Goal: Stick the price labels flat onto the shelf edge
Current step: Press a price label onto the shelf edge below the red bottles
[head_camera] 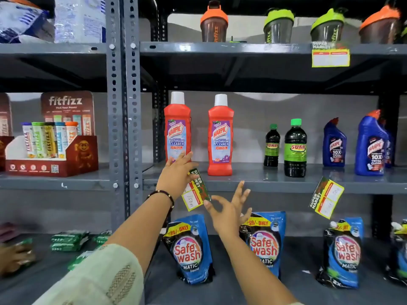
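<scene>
A yellow, green and red price label (195, 191) hangs tilted on the grey middle shelf edge (264, 187), below a red Harpic bottle (177, 128). My left hand (177, 172) lies over the label's top end, thumb pressing it against the edge, fingers stretched towards the bottle. My right hand (229, 213) is just right of and below the label, fingers spread, thumb tip at its lower corner. A second label (327, 197) hangs crooked further right on the same edge. A third label (330, 57) sits straight on the upper shelf edge.
On the middle shelf stand a second red Harpic bottle (220, 137), dark Sunny bottles (295, 148) and blue Harpic bottles (371, 144). Safewash pouches (190, 249) stand on the shelf below my arms. A perforated upright post (123, 106) rises left of my left hand. Another person's hand (15, 258) is at far left.
</scene>
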`<action>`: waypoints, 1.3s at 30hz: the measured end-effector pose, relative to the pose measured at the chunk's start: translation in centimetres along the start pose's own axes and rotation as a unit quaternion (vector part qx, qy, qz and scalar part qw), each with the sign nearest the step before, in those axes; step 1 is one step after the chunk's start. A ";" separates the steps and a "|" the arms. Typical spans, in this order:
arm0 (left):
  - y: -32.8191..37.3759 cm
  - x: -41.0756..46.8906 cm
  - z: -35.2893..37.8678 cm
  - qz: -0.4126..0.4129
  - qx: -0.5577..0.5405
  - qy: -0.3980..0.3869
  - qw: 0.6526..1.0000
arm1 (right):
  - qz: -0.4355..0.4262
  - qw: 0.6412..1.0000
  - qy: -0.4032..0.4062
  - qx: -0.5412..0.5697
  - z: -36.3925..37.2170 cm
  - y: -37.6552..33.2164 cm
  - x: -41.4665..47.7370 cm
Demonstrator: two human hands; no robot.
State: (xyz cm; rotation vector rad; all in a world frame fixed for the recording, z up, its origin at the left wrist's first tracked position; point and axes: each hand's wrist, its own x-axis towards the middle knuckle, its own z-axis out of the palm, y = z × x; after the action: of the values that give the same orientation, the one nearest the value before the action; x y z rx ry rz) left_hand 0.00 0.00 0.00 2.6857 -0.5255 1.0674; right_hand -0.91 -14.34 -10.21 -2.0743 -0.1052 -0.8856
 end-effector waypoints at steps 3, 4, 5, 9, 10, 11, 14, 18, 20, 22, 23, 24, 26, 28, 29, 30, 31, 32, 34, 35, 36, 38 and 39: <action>-0.2 0.4 0.0 -0.015 0.002 -0.025 1.000 | 0.014 0.998 -0.003 -0.066 0.1 -0.8 1.1; -0.2 0.4 0.0 -0.024 -0.013 -0.023 0.999 | 0.019 0.998 0.008 -0.066 0.1 -1.1 1.3; -0.2 0.5 0.1 -0.030 -0.029 -0.020 0.999 | 0.019 0.998 0.013 -0.066 0.3 -1.1 1.4; 0.3 0.6 0.2 -0.064 -0.118 -0.001 0.991 | 0.022 0.998 0.045 -0.030 1.2 -1.1 1.5; 0.4 0.6 0.3 -0.075 -0.145 0.003 0.987 | 0.023 0.998 0.051 -0.020 1.2 -1.2 1.5; 0.6 0.6 0.4 -0.087 -0.174 0.011 0.981 | 0.024 0.998 0.056 -0.009 1.3 -1.3 1.5; 0.8 0.5 0.7 -0.116 -0.248 0.034 0.961 | 0.026 0.998 0.052 0.022 1.3 -1.3 1.6; 0.5 0.4 1.1 -0.142 -0.302 0.041 0.942 | 0.024 0.997 0.024 0.065 0.6 -1.6 1.6; 0.1 0.1 1.3 -0.148 -0.335 0.050 0.929 | 0.017 0.996 0.003 0.090 0.2 -1.6 1.7; -0.6 -0.3 1.7 -0.154 -0.378 0.061 0.911 | 0.007 0.994 -0.014 0.112 -0.3 -1.5 1.7; -0.8 -0.4 1.6 -0.155 -0.393 0.066 0.904 | 0.003 0.993 -0.020 0.115 -0.4 -1.5 1.7; -0.9 -0.5 1.6 -0.153 -0.392 0.067 0.904 | 0.001 0.994 -0.020 0.109 -0.6 -1.4 1.6; -0.8 -0.8 1.8 -0.152 -0.389 0.065 0.906 | 0.002 0.996 -0.006 0.085 -0.7 -1.3 1.4; -0.5 -1.4 1.9 -0.160 -0.378 0.091 0.907 | 0.002 0.997 0.014 0.074 -0.8 -1.3 1.2; -0.4 -1.8 2.1 -0.167 -0.370 0.113 0.907 | 0.001 0.998 0.020 0.067 -0.8 -1.4 1.2; -0.5 -2.3 2.5 -0.176 -0.363 0.135 0.905 | 0.000 0.998 0.025 0.052 -0.9 -1.5 1.2; -0.7 -2.8 3.0 -0.179 -0.352 0.159 0.905 | -0.002 0.999 0.030 0.034 -0.9 -1.6 1.3; -0.9 -3.4 3.4 -0.188 -0.341 0.175 0.904 | -0.006 0.999 0.036 0.018 -0.8 -1.7 1.3; -1.2 -4.3 4.3 -0.206 -0.321 0.198 0.903 | -0.019 0.999 0.050 -0.004 -0.7 -1.7 1.4; -1.4 -4.6 4.7 -0.210 -0.316 0.200 0.904 | -0.026 0.998 0.057 -0.014 -0.6 -1.7 1.4; -1.4 -4.8 4.9 -0.208 -0.315 0.206 0.903 | -0.032 0.997 0.065 -0.025 -0.6 -1.7 1.4; -1.4 -4.9 5.4 -0.194 -0.320 0.216 0.902 | -0.049 0.994 0.085 -0.048 -0.6 -1.6 1.3; -1.3 -5.0 5.5 -0.193 -0.327 0.221 0.898 | -0.065 0.992 0.096 -0.059 -0.6 -1.6 1.4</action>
State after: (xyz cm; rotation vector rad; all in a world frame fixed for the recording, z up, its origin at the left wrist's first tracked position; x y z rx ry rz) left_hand 0.57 0.73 -7.48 1.7870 -0.1946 1.0846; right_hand -0.79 -14.12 -8.02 -2.0966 -0.0867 -1.1919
